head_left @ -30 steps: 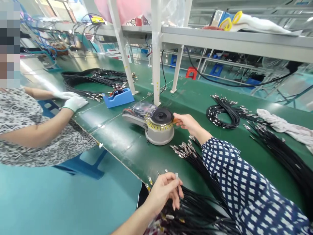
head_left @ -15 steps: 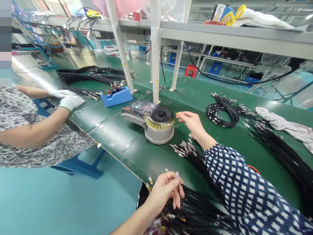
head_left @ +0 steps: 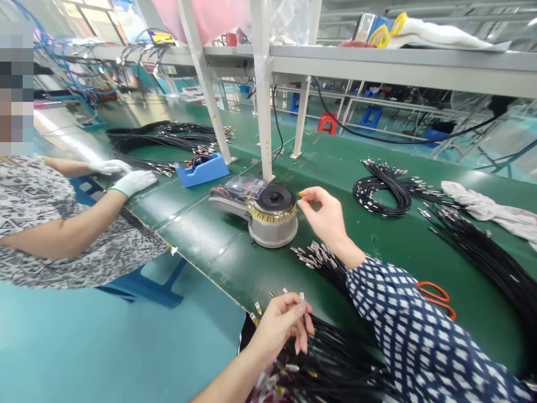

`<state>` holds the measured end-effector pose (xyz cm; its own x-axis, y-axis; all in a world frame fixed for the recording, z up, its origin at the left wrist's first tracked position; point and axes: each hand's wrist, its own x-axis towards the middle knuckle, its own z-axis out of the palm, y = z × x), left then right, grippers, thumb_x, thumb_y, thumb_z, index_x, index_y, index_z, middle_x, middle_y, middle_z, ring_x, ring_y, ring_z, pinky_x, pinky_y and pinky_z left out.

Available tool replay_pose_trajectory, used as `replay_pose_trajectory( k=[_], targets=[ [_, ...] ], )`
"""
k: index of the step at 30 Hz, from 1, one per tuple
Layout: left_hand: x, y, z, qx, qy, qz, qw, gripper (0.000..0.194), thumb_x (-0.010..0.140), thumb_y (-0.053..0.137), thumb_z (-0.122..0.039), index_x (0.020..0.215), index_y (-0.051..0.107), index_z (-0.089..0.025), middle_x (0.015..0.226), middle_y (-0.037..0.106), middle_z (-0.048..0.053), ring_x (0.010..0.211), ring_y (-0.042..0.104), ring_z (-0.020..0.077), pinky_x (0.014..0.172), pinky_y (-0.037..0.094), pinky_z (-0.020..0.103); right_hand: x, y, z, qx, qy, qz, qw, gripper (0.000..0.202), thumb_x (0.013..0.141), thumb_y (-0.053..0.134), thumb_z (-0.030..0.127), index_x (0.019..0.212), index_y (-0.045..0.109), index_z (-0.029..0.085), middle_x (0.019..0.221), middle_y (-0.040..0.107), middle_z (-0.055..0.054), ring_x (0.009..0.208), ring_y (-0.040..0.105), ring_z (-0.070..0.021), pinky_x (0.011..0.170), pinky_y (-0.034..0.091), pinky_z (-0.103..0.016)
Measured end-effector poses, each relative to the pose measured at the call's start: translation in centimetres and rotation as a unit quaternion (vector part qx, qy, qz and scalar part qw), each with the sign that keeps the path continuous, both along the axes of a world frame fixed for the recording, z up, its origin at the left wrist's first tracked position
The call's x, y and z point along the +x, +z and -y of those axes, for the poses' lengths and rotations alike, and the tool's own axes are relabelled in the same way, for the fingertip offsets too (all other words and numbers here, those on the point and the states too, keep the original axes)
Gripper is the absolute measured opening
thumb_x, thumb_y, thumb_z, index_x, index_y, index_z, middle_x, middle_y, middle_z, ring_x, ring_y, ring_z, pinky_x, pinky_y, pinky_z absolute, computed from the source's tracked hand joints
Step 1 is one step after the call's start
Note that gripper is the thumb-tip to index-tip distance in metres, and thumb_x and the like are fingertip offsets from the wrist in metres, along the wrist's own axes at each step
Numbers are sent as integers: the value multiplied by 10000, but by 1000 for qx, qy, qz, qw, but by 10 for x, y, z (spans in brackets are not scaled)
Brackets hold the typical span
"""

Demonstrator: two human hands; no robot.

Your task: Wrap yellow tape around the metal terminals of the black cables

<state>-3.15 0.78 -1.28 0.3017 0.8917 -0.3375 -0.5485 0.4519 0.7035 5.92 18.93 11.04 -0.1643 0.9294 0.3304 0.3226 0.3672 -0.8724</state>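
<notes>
My left hand (head_left: 280, 323) pinches a thin black cable near its pale connector end (head_left: 302, 298), which points up between thumb and forefinger. Below it spreads a bundle of black cables (head_left: 335, 341), some with yellow tabs near their ends. At the right rim of a round grey tape dispenser (head_left: 274, 232), my right hand (head_left: 328, 218) has thumb and forefinger together on a small piece of yellow tape (head_left: 301, 194). Short yellow tape strips (head_left: 268, 216) fan around the dispenser under its black disc (head_left: 274, 197). Another bundle of connector ends (head_left: 314, 254) lies between my hands.
Orange scissor handles (head_left: 438, 294) show beside my right sleeve. A coiled cable bundle (head_left: 381, 198), more cables (head_left: 482, 252) and a white cloth (head_left: 482, 201) lie right. A blue tape holder (head_left: 203, 170) and shelf posts (head_left: 263, 112) stand behind. A co-worker's gloved hands (head_left: 134, 182) rest left.
My right hand has shifted slightly left and its forearm lower, uncovering more of the orange scissor handles. My left hand stays almost still with the cable. The view has turned a little.
</notes>
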Motion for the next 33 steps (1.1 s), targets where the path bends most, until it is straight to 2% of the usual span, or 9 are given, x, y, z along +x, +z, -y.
replay_pose_trajectory(
  k=[2,4,8,12,18,23,33],
  targets=[
    [-1,4,0,1,-2,-5,1000,374,792,733,-466,843,602,-119,622,697,66,365,606,127,311,397,160,16,-5,21,-48,68,-47,995,198,782,689,304,945,664,195,817,684,-19,772,619,-164,770,484,-308],
    [-3,12,0,5,-3,-14,1000,379,791,734,-469,856,609,-117,634,698,63,379,615,131,329,424,170,37,-17,45,-149,112,-93,978,258,762,736,344,950,668,181,849,689,-32,786,628,-159,778,491,-300],
    [-4,33,5,38,2,-43,998,332,829,711,-411,950,616,-117,693,704,57,431,643,130,376,471,181,77,-38,99,-288,134,-131,939,254,797,734,386,961,712,194,882,707,-35,808,634,-148,802,497,-288],
    [-1,52,16,63,9,-74,995,377,884,660,-345,1193,520,-179,691,697,11,425,633,124,387,485,185,95,-43,139,-361,134,-138,913,188,780,756,383,805,738,197,825,712,-25,781,635,-148,812,503,-293],
    [2,60,28,71,-14,-116,991,374,902,639,-292,1236,513,-182,702,689,2,439,642,120,406,506,184,94,-47,157,-366,147,-161,905,134,748,783,330,757,745,202,815,728,-18,757,627,-143,766,496,-281],
    [0,61,30,67,-18,-133,989,404,888,661,-285,1252,515,-188,722,696,4,470,666,136,426,532,204,89,-49,158,-335,155,-117,922,165,764,762,337,727,736,179,746,708,-29,718,611,-156,740,484,-302],
    [1,65,30,59,-9,-156,986,386,884,663,-255,1233,523,-171,707,697,-3,470,675,140,421,543,205,84,-49,160,-298,139,-75,941,174,781,747,339,701,730,185,761,723,-38,739,629,-172,746,476,-314]
  ],
)
